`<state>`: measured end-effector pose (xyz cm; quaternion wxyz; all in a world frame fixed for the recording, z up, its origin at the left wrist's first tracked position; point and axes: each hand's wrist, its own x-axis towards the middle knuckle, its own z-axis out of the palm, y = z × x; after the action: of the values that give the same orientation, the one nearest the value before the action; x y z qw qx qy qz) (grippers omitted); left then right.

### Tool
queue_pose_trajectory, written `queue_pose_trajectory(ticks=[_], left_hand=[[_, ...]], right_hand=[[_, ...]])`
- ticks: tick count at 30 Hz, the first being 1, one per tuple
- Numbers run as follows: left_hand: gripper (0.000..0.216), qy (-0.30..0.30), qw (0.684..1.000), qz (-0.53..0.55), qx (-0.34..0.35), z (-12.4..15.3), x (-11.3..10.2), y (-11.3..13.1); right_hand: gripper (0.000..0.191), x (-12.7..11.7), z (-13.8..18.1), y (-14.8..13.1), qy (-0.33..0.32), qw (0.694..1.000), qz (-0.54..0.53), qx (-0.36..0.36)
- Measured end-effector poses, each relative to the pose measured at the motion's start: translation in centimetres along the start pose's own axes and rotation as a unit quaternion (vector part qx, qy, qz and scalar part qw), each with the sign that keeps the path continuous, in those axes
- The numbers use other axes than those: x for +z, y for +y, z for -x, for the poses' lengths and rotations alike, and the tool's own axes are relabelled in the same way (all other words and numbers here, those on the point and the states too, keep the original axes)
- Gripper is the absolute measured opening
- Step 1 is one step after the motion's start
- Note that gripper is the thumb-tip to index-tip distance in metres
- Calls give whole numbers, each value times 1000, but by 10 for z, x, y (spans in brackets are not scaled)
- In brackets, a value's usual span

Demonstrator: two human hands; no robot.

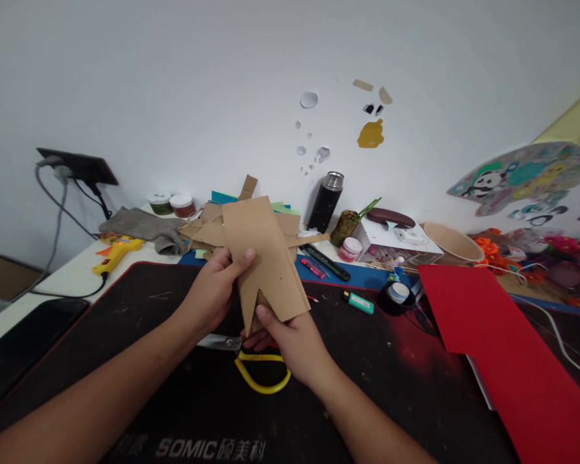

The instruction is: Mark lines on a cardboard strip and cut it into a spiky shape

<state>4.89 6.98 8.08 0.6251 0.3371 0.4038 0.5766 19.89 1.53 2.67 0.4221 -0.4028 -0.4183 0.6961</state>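
Both hands hold a piece of brown cardboard [265, 251] tilted above the black desk mat. It is a long strip with a V-shaped notch cut in its lower end, and a second edge shows along its right side. My left hand [215, 290] grips the left edge, thumb on the front face and fingers behind. My right hand [292, 335] pinches the lower end near the notch, its thumb on the front. Beneath them lie scissors [265, 389] with yellow handles, partly hidden by the right hand and the cardboard.
Cardboard scraps [207, 225] are heaped behind. A yellow glue gun [118, 253] lies left. A black thermos [326, 201], a box cutter [326, 261], a pink cutter [314, 269] and a green lighter [358, 302] stand or lie beyond the hands. Red sheet [502, 335] covers the right side.
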Motion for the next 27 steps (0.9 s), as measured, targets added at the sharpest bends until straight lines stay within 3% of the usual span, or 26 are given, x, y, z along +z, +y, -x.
queue_pose_trajectory(ticks=[14, 21, 25, 27], left_hand=[[59, 32, 999, -7, 37, 3, 3, -5], [49, 46, 995, -2, 85, 7, 8, -6], [48, 48, 996, 9, 71, 9, 13, -5], [45, 65, 996, 9, 64, 5, 12, 4]], right_hand=[[74, 6, 6, -2, 3, 1000, 21, -21], [70, 6, 5, -3, -23, 999, 5, -22], [72, 7, 5, -4, -35, 999, -16, -29], [64, 9, 7, -2, -39, 999, 1, -28]])
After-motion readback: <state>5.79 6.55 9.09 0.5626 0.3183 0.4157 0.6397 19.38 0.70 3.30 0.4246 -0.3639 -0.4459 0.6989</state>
